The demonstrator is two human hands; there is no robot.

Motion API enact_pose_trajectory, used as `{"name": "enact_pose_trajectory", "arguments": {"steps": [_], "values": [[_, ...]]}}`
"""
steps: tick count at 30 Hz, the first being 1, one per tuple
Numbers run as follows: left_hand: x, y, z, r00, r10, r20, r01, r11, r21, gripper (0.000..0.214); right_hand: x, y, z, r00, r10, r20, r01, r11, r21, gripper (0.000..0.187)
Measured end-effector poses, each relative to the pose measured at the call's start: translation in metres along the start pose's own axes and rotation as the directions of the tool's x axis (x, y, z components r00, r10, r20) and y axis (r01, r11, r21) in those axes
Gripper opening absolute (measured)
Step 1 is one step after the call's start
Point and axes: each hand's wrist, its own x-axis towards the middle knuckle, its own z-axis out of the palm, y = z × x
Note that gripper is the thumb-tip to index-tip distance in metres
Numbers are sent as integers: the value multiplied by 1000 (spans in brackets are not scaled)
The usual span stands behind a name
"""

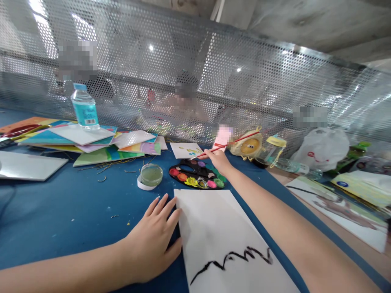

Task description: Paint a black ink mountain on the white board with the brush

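My right hand [219,160] grips a thin red paintbrush [224,145] over the right part of a black paint palette [197,166]. The palette's wells hold red, orange, yellow, pink, green and purple paint. The brush tip is over the palette's far edge, close to a small paint-dabbed card [186,149]. My left hand [155,234] lies with fingers apart along the left edge of a white canvas board [210,228]. A jagged black line [232,257] runs across the board's near part. Beyond my left hand stands a small round cup [152,175] of murky water.
A water bottle [84,108] stands on stacked painted boards [100,152] at the left. A perforated metal screen [146,81] rises behind the table, with people beyond it. At right are a yellow pouch [249,145], a lidded cup [271,150], a plastic bag [322,148] and another painting [342,207].
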Motion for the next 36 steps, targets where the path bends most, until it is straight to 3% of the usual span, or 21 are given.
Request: {"name": "enact_pose_trajectory", "arguments": {"steps": [7,23,29,36], "values": [[0,-1,1,1000,-5,-3,5,1000,-4,52,5,4,5,993,112,-26,-110,993,38,27],[0,-1,4,999,12,-44,-13,1000,-16,50,1,-4,5,986,159,-47,-151,978,147,27],[0,-3,6,999,12,-52,-13,1000,-16,51,4,-5,5,991,132,-10,-129,978,167,26],[0,-2,4,1000,5,-29,-5,1000,-8,52,4,-11,-1,998,12,66,-18,995,102,26]]}}
